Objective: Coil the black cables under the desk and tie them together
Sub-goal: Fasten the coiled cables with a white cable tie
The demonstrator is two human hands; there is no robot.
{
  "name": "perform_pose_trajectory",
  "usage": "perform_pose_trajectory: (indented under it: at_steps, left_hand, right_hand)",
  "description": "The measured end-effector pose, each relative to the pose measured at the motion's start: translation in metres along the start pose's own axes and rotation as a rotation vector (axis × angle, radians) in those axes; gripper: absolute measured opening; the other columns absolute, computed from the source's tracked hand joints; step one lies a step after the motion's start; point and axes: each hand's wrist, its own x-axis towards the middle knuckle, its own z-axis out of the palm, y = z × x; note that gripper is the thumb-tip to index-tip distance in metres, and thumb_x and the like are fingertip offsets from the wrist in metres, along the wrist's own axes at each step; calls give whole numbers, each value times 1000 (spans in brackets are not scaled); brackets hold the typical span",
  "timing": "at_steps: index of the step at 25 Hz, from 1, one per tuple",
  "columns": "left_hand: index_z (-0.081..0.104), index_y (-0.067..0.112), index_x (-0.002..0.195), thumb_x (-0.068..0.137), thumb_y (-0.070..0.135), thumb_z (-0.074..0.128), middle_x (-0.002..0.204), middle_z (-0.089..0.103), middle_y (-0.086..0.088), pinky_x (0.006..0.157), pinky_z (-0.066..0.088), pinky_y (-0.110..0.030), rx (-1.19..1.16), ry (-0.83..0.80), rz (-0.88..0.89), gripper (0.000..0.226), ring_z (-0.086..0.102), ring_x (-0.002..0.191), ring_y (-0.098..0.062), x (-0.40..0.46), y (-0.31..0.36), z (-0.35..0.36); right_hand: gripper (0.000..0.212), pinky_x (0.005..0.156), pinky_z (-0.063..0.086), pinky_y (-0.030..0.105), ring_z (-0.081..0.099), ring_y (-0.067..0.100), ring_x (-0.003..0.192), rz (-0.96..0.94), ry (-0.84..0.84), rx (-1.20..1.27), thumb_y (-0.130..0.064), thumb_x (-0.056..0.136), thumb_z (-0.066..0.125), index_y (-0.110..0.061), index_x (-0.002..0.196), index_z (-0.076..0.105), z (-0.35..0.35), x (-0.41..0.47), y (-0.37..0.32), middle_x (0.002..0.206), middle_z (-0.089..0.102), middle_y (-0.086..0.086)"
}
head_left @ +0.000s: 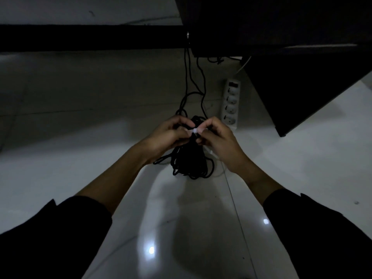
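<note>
Under dark desk, on white floor: black cables lie coiled. We pinch white tie around bundle's top, left hand and right hand each curled on one end. Tying step; next, pull snug.

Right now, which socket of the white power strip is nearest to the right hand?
The bottom socket of the power strip, at its end closest to the right hand. The other sockets lie farther up, toward the switch.
</note>
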Motion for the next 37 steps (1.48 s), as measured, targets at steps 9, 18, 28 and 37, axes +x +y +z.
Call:
perform_pose_trajectory:
  at_steps: [9, 18, 28, 37]
  left_hand:
    - [62, 26, 98, 85, 32, 64, 96, 62, -6, 74, 46, -32, 498, 90, 369, 14, 57, 87, -16, 8, -20, 9]
    - [63, 15, 104, 92, 20, 60, 97, 59, 3, 72, 41, -15, 669, 114, 451, 14, 52, 83, 2, 10, -23, 3]
    - [67, 12, 95, 84, 19, 71, 93, 56, 0, 72, 41, -12, 749, 103, 504, 13, 53, 83, -10, 10, -22, 1]
    - [70, 16, 92, 78, 24, 76, 101, 52, -7, 75, 36, -8, 702, 207, 349, 17, 46, 93, -13, 13, -31, -6]
  right_hand:
    - [19, 81, 54, 33, 65, 18, 78, 245, 24, -64, -16, 96, 56, -10, 79, 54, -3, 0, -22, 83, 65, 12]
    - [20, 73, 56, 28, 64, 17, 76, 298, 76, -29, -11, 97, 54, -9, 76, 54, -14, -2, -41, 81, 63, 12]
    - [18, 56, 55, 30, 62, 15, 55, 196, 18, -271, -3, 84, 71, -7, 93, 57, -7, -3, -51, 65, 62, 6]
    - [28, 44, 52, 17, 61, 8, 42, 312, 122, -20, 16, 77, 68, -7, 72, 52, -5, 1, -76, 51, 60, 5]
